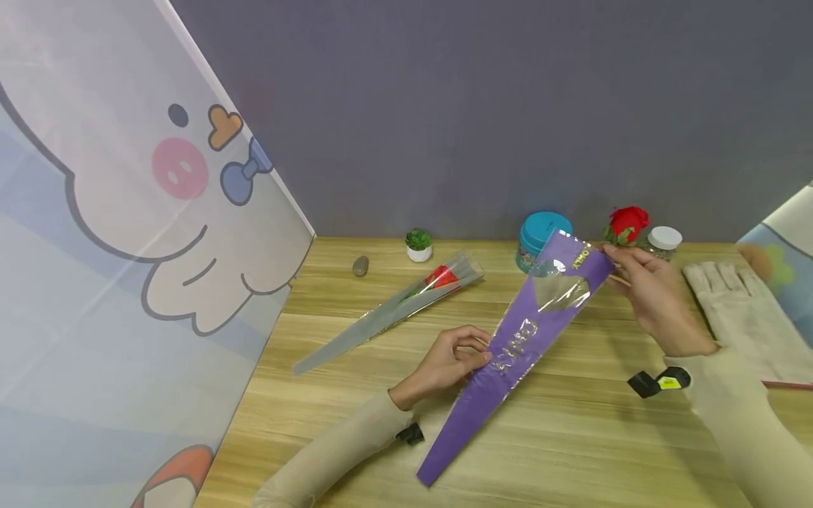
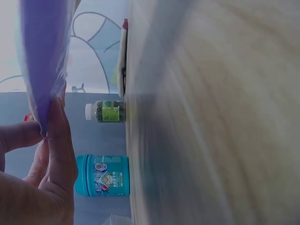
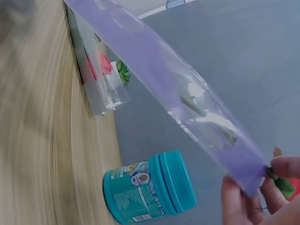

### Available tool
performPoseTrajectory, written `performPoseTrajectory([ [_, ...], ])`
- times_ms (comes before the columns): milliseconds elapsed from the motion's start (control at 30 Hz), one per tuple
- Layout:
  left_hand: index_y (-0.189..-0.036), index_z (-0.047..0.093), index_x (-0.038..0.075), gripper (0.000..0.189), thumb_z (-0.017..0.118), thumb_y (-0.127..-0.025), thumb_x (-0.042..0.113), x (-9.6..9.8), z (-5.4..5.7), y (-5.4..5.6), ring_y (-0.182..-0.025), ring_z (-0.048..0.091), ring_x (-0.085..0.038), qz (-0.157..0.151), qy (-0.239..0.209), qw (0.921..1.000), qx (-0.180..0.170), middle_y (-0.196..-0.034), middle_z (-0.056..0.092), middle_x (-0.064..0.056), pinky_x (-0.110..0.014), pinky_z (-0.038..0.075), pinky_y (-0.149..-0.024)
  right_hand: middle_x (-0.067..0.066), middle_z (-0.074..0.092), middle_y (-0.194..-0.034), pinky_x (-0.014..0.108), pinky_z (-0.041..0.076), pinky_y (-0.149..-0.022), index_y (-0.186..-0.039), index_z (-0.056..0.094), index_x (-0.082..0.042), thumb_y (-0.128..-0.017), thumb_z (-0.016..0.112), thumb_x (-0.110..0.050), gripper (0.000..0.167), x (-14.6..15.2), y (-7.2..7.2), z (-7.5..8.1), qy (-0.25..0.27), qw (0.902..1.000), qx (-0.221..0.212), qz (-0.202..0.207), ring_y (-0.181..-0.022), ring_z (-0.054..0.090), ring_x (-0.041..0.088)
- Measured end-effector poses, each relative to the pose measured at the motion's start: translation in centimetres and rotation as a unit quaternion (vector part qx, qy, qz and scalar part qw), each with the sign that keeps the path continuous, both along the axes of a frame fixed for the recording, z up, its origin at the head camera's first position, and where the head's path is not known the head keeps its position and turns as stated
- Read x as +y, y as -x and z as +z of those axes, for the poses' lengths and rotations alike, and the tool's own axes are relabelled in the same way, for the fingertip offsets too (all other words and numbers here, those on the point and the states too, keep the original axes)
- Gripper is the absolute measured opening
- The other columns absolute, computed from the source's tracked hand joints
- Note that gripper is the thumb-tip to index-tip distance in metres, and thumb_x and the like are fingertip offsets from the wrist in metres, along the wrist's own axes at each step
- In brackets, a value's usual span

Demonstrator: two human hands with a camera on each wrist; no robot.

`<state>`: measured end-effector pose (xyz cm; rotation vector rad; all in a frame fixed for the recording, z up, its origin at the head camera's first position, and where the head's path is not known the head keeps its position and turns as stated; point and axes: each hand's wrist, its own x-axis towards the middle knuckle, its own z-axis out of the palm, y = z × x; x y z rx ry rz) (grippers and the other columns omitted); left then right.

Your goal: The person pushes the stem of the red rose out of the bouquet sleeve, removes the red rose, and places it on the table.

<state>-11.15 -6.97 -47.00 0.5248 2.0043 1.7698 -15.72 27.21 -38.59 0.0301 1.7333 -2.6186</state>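
Observation:
A purple flower sleeve [image 1: 508, 353] with gold lettering and a clear window slants above the table, wide end up and to the right. My left hand [image 1: 452, 363] pinches its edge about halfway down. At the wide end my right hand [image 1: 654, 296] grips the sleeve's corner. A red rose [image 1: 629, 224] with green leaves shows just beyond those fingertips; in the right wrist view its leaves [image 3: 282, 185] lie against the thumb. Green stem-like pieces [image 3: 192, 105] show through the window, and I cannot tell whether they are inside or behind it.
Left of the sleeve lies a wrapped red rose [image 1: 441, 277]. Along the back stand a grey stone [image 1: 360, 266], a small potted plant [image 1: 418, 245], a teal jar [image 1: 546, 229] and a white-lidded bottle [image 1: 663, 240]. Pale gloves [image 1: 749, 317] lie at the right.

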Motion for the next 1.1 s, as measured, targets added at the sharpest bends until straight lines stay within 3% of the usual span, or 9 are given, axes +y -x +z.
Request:
performPoseTrajectory([
  [300, -0.126, 0.067, 0.001, 0.032, 0.072, -0.094, 0.002, -0.7, -0.2, 0.2, -0.078, 0.07, -0.004, -0.013, 0.007, 0.9999, 0.001, -0.117, 0.071, -0.028, -0.019, 0.056, -0.068, -0.006, 0.079, -0.111, 0.021, 0.062, -0.081, -0.104, 0.075, -0.005, -0.101, 0.063, 0.001, 0.014, 0.7, 0.2, 0.2, -0.004, 0.9995, 0.031, 0.0, -0.096, 0.077, 0.006],
  [500, -0.126, 0.067, 0.001, 0.032, 0.071, -0.094, 0.0, -1.9, -0.4, 0.2, -0.075, 0.068, -0.005, -0.017, 0.01, 0.9998, -0.006, -0.114, 0.07, -0.025, -0.018, 0.052, -0.063, -0.006, 0.078, -0.112, 0.022, 0.063, -0.077, -0.11, 0.072, -0.006, -0.1, 0.065, -0.002, 0.013, 1.5, 1.0, 0.1, -0.001, 0.9982, 0.05, -0.032, -0.085, 0.078, 0.011],
  [667, -0.127, 0.066, 0.002, 0.033, 0.071, -0.095, 0.0, -2.7, -0.3, 0.2, -0.074, 0.068, -0.006, -0.015, 0.02, 0.9996, -0.009, -0.115, 0.07, -0.024, -0.019, 0.049, -0.062, -0.003, 0.077, -0.111, 0.028, 0.065, -0.073, -0.113, 0.064, -0.003, -0.101, 0.061, 0.002, 0.013, 2.4, 1.3, 0.0, 0.039, 0.9966, 0.058, -0.044, -0.081, 0.077, 0.014],
  [933, -0.129, 0.065, 0.002, 0.034, 0.07, -0.096, 0.0, -2.9, 0.0, 0.2, -0.074, 0.067, -0.005, -0.024, 0.024, 0.9992, -0.02, -0.118, 0.069, -0.024, -0.022, 0.05, -0.061, 0.005, 0.076, -0.091, 0.029, 0.065, -0.079, -0.135, 0.041, -0.005, -0.097, 0.058, 0.014, 0.046, 2.0, 1.2, 0.3, 0.037, 0.998, 0.049, -0.017, -0.087, 0.077, 0.017],
  [1100, -0.13, 0.065, 0.003, 0.034, 0.07, -0.096, 0.002, -3.2, 0.0, 0.2, -0.073, 0.067, -0.004, -0.026, 0.024, 0.9992, -0.019, -0.116, 0.069, -0.021, -0.021, 0.05, -0.061, 0.008, 0.076, -0.091, 0.029, 0.065, -0.077, -0.131, 0.047, -0.003, -0.097, 0.058, 0.015, 0.04, 1.8, 1.6, 0.7, 0.066, 0.994, 0.075, -0.043, -0.086, 0.077, 0.018],
])
